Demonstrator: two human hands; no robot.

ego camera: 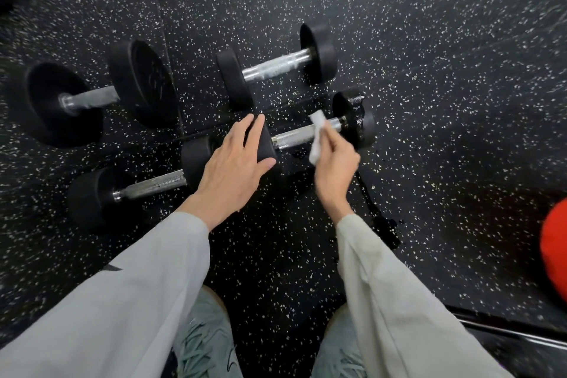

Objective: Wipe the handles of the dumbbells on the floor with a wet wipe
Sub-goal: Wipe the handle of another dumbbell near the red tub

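Several black dumbbells with chrome handles lie on the speckled floor. My right hand (336,163) pinches a white wet wipe (317,135) against the handle of the near right dumbbell (294,136), close to its right head. My left hand (236,163) rests flat, fingers spread, on that dumbbell's left head. Another dumbbell (153,184) lies near left, a third (276,66) farther back, and a large one (92,98) at far left.
Wet dark streaks (380,215) run on the rubber floor (429,70) below the right head of the held dumbbell. A red object (555,245) sits at the right edge. My shoes (208,344) are at the bottom, and a dark bar (506,331) lies bottom right.
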